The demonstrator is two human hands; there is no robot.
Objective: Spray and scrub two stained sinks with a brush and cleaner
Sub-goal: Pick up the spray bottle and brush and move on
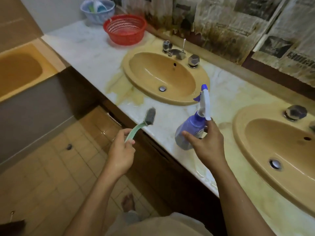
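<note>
Two hands busy: my left hand (121, 150) curls round the brush (150, 118), held just front-left of the left sink (153, 74). Front-right of that sink, my right hand (208, 143) grips the spray bottle (189, 133) by its body. I should shift a finger to the trigger and aim into the basin.

Two sinks are set into one long countertop (85, 48): the left sink (153, 74) lies farther along it, the right sink (272, 142) nearer. A faucet (175, 52) stands on the left sink's back rim. Left of that sink a mesh basket (125, 29) sits on the counter, with a second basket (97, 11) just behind it, holding what may be brushes. Newspaper sheets (230, 23) hang on the wall behind. A bathtub (18, 70) lies beyond the counter's left end. The left hand (121, 152) holds a brush (146, 120) at the counter's front edge. The right hand (208, 142) holds a spray bottle (190, 132) between the sinks.
</note>
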